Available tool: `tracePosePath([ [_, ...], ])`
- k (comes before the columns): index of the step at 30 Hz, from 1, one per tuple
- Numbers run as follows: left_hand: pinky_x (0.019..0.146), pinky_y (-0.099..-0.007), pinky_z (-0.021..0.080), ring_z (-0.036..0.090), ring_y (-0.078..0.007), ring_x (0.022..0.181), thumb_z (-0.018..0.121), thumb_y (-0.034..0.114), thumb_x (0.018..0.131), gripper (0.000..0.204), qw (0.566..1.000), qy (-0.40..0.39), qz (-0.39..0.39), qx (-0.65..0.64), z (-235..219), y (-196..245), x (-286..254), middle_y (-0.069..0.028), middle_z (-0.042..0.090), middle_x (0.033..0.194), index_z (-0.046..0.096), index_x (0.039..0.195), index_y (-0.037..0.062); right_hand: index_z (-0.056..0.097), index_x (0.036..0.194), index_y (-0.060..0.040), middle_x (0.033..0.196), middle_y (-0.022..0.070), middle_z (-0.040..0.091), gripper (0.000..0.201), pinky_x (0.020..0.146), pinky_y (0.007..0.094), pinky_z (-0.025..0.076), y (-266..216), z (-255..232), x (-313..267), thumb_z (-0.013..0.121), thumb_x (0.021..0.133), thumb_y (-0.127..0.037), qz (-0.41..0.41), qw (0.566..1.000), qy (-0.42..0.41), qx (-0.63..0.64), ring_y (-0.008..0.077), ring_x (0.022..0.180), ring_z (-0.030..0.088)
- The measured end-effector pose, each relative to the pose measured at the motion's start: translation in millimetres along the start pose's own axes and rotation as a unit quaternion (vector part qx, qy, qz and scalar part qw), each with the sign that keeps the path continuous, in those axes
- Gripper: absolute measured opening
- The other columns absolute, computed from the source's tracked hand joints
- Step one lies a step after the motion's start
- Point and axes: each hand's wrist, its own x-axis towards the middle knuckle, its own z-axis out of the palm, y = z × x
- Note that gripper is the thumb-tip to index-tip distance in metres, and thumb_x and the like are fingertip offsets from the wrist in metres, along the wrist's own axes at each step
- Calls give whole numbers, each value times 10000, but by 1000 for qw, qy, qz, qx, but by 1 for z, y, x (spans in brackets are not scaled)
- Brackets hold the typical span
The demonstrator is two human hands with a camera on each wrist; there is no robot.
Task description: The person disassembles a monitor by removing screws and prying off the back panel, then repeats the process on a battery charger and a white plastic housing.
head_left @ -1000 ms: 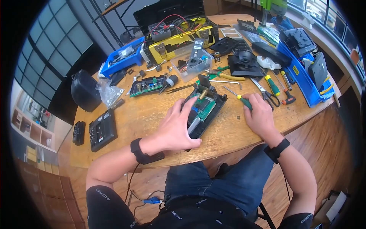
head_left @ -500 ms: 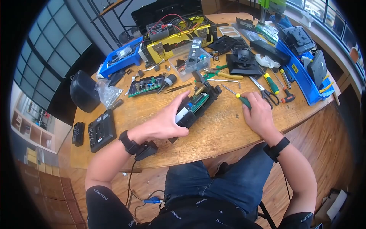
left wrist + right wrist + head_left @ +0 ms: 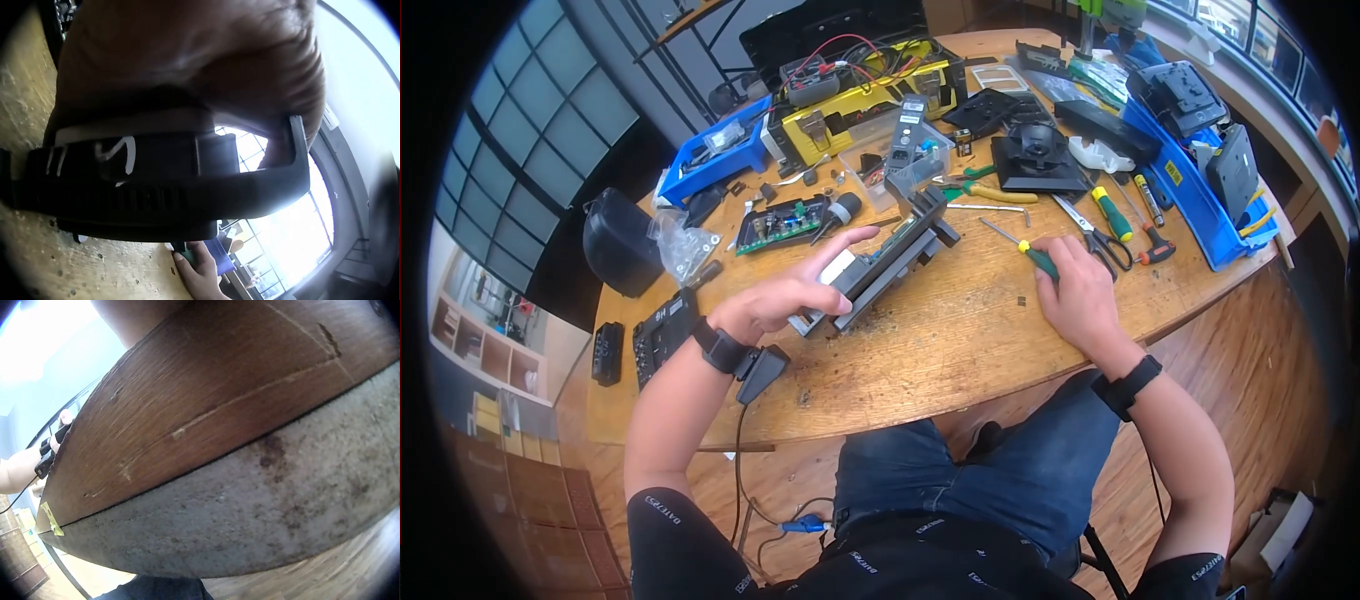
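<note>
My left hand (image 3: 785, 298) grips a black plastic housing (image 3: 890, 268) by its near left end, thumb across the near side. The housing is tilted up, its underside turned toward me, so most of the circuit board inside is hidden. In the left wrist view the dark housing (image 3: 137, 194) fills the middle, with white marks on its side. To the right, my right hand (image 3: 1080, 295) rests on the table and holds a screwdriver (image 3: 1042, 262) by its green and yellow handle, the shaft pointing away to the left. The right wrist view shows mostly the table edge (image 3: 250, 487).
Beyond the hands lie pliers (image 3: 1000, 195), scissors (image 3: 1100, 240) and a second green-yellow screwdriver (image 3: 1112, 215). A circuit board (image 3: 785, 226) sits left of a clear plastic box (image 3: 870, 165). Blue bins (image 3: 1195, 215) and a yellow toolbox (image 3: 825, 130) stand farther back.
My left hand has drawn the housing leftward and rolled it up, so its board face has turned away from view. My right hand with the screwdriver has stayed in place.
</note>
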Motion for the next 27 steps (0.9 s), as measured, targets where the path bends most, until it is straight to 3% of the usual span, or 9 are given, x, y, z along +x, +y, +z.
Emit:
tracePosePath([
  [4,1201,-329,348,476,-246,1422,717,233,692,1111,998,-10,33,-56,-13,-12,4,-132,442,1593,252,1691,94,650,1187,-83,1064,144,649,280,816,461,550,0,0,0,683,910,-74,-2,1000,3,2,369,944,679],
  [7,1210,-342,348,473,-254,1427,711,236,694,1088,995,-2,7,-96,-17,-8,1,-142,449,1589,282,1681,75,650,1183,-84,1060,144,649,278,819,460,551,-1,0,0,686,908,-72,0,1000,3,7,372,944,679],
  [8,1179,-380,387,492,-251,1380,689,269,751,992,995,1,20,-99,-18,-8,-1,-137,489,1527,331,1657,78,650,1183,-84,1060,144,649,278,819,460,551,-1,0,0,686,908,-72,0,1000,2,7,372,944,679],
  [27,1103,-346,476,571,-216,1337,680,308,806,1003,985,23,17,-172,-39,-39,2,-140,503,1558,268,1680,38,657,1182,-85,1050,143,642,275,818,460,548,0,1,0,688,909,-76,0,1000,2,1,368,944,678],
])
